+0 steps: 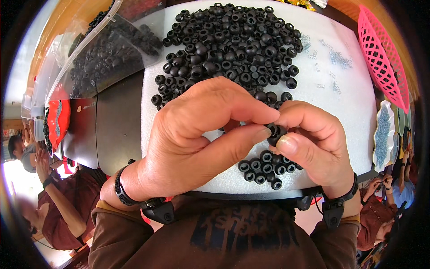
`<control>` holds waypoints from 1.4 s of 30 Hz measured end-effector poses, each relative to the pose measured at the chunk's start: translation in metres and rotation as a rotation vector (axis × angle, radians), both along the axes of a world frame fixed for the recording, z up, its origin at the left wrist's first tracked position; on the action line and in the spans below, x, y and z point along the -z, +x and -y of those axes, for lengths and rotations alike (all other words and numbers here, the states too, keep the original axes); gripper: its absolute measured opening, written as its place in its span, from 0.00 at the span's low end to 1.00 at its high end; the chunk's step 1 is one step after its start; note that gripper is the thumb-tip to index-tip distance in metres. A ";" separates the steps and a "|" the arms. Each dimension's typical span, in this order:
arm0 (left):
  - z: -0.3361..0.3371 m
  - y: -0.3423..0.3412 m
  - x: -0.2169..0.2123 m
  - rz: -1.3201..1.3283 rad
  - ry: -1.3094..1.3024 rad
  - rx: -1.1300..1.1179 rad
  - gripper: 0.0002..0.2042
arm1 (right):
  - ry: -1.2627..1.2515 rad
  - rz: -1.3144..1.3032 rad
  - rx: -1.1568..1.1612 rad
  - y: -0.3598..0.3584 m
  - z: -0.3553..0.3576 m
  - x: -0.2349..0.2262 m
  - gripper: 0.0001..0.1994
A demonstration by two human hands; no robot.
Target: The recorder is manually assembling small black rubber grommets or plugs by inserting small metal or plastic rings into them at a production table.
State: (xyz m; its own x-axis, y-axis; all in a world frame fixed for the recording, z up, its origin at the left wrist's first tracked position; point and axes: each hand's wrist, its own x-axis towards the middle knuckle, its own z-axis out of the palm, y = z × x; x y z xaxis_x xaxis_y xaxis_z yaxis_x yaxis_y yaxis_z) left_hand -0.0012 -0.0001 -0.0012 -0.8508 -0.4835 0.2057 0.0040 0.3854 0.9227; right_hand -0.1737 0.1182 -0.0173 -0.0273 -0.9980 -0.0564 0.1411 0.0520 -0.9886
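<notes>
My left hand and my right hand meet over the white foam sheet. Pinched between their thumbs and fingers is a small round black plastic cord lock, partly hidden by the fingertips. Beyond my hands spreads a large heap of similar black pieces, many with a hole facing up. Close to me, below the right thumb, lies a small cluster of black cord locks. Tiny metal springs are scattered on the sheet's far right.
A pink mesh basket stands at the right edge. Below it sits a white dish of springs. To the left are a clear plastic container with black pieces and a red dish. Other people sit at both sides.
</notes>
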 end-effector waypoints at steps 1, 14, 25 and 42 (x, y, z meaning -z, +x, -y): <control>0.000 0.000 0.000 -0.005 -0.003 0.005 0.10 | 0.001 -0.006 -0.006 0.000 0.000 0.000 0.12; -0.006 -0.001 0.009 -0.028 -0.225 -0.060 0.10 | -0.282 -0.454 0.037 0.000 0.003 0.008 0.08; -0.006 -0.001 0.014 -0.101 -0.391 -0.042 0.14 | -0.322 -0.552 0.053 0.000 0.001 0.005 0.09; -0.008 -0.007 0.027 -0.309 -0.683 -0.020 0.25 | 0.183 0.457 -0.060 0.003 -0.006 0.003 0.17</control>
State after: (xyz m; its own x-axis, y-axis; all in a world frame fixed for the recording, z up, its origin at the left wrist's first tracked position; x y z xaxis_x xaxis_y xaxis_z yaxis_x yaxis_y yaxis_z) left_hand -0.0079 0.0079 -0.0279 -0.6980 -0.1770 0.6938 0.2116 0.8747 0.4360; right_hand -0.1709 0.1241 -0.0204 0.0983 -0.9698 -0.2234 0.5497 0.2400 -0.8001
